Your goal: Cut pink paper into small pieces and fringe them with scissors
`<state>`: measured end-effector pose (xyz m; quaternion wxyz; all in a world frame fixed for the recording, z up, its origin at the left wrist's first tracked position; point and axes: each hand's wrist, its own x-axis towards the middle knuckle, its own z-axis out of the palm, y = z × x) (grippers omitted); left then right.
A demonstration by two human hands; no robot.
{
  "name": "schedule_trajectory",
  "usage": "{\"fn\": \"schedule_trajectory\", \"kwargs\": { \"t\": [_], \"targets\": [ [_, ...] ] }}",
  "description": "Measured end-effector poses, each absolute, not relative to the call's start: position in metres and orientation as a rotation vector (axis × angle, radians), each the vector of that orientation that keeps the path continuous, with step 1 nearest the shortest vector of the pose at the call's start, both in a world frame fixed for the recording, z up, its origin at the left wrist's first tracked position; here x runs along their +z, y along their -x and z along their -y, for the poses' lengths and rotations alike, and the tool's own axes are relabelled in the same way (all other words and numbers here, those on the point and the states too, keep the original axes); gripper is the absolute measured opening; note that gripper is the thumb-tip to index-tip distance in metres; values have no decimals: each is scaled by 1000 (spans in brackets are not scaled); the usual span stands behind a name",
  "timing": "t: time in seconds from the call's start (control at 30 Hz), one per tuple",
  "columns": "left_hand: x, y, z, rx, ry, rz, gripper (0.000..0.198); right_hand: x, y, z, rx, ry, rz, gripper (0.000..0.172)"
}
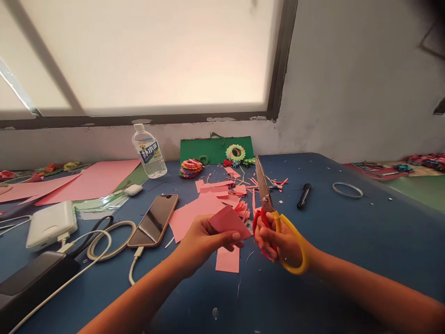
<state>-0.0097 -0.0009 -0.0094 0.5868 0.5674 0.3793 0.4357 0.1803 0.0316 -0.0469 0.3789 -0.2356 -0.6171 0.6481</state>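
Note:
Between the thumb and fingers of my left hand (203,241) is a small folded piece of pink paper (229,221), tilted toward the right. My right hand (276,239) is closed around scissors (264,185) with one red and one yellow handle. Their blades point up and away from me and look closed, a short way right of the paper. A pink paper rectangle (227,260) lies on the table below my left hand. Behind both hands, pink sheets and cut strips (222,192) are heaped together.
On the left are a phone (153,220), a white power bank (52,225), a black device (38,278) with cables, and a water bottle (149,150). A black marker (304,195) and a ring of tape (347,190) lie right. Paper flowers (191,168) stand by a green sheet (194,147).

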Motion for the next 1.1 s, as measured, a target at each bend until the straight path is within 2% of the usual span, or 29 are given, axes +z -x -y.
{"fn": "schedule_trajectory", "kwargs": {
  "t": [0.23, 0.43, 0.6, 0.7, 0.83, 1.1],
  "targets": [
    [-15, 4, -2, 967, -1404, -1006, 8, -46, -177, -23, 1566, 781, 1556, 34],
    [-15, 1, -1, 961, -1398, -1037, 16, -40, -180, -25, 1400, 805, 1540, 38],
    [-16, -2, 1, 881, -1346, -1048, 18, -33, -181, -24, 1431, 874, 1635, 41],
    [-16, -3, 1, 884, -1351, -1006, 26, -31, -179, -23, 1400, 880, 1641, 35],
    [-16, -2, 0, 963, -1368, -994, 39, -32, -181, -27, 1341, 884, 1528, 36],
    [-18, 1, -5, 1035, -1328, -1083, 28, -29, -182, -30, 1274, 946, 1515, 36]
  ]
}}
